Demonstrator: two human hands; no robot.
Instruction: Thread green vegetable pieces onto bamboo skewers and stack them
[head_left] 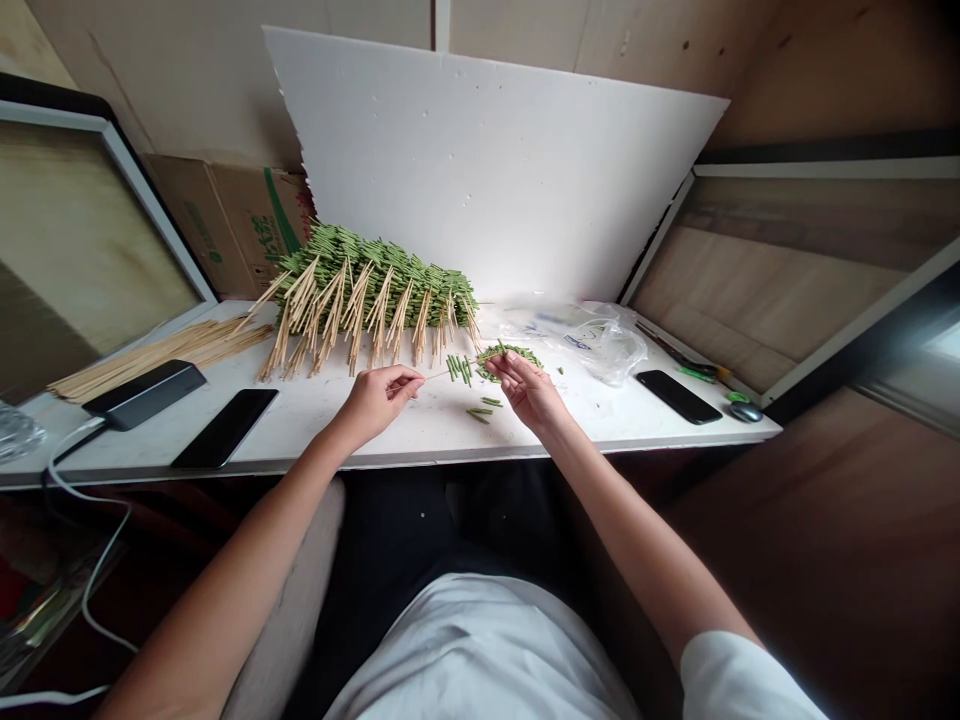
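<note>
My left hand (380, 402) pinches the bare end of a thin wooden skewer (433, 378), held level over the table. Short green bean pieces (459, 370) sit side by side across its far part. At the other end of the skewer, my right hand (527, 388) has its thumb and fingertips pressed together; what lies between them is too small to make out. Behind that hand is a loose pile of cut green beans (531, 355), partly hidden by the fingers. A few stray bean pieces (480, 412) lie on the tabletop below the skewer.
A tall stack of filled skewers (375, 285) stands at the back left, sticks pointing forward. Bare skewers (165, 352), a black box-shaped device (146, 393) and a phone (225, 428) lie left. Rightward are a plastic bag (604, 345), another phone (679, 396) and a white board (487, 170) behind.
</note>
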